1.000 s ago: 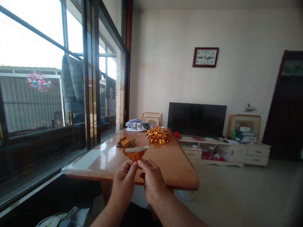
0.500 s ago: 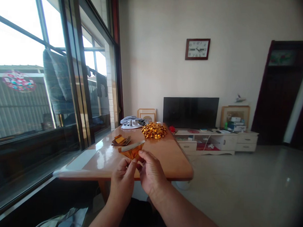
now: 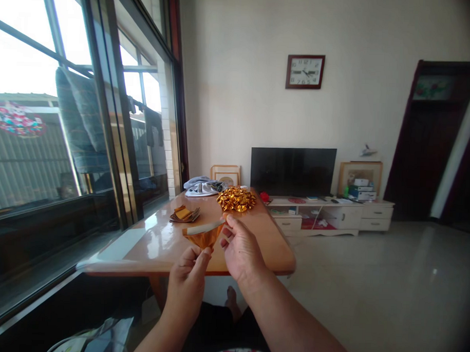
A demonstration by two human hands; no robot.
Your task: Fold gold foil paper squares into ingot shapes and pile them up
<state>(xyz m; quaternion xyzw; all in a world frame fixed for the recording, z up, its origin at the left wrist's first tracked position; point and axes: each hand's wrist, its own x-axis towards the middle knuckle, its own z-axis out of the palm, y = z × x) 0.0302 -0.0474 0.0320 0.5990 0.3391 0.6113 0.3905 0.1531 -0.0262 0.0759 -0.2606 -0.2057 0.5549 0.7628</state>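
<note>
Glossy wooden table [image 3: 273,249]: left hand [image 3: 187,284] pinches a gold foil cone [image 3: 203,238], right hand [image 3: 242,250] open beside it.

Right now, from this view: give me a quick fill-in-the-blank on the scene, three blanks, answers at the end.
The paper in the left hand shows a ____ colour on its outside.
The right hand is raised, its fingers near the paper's ____ top edge.
The clock hangs above the black ____.

Missing words: gold; white; TV.
</note>
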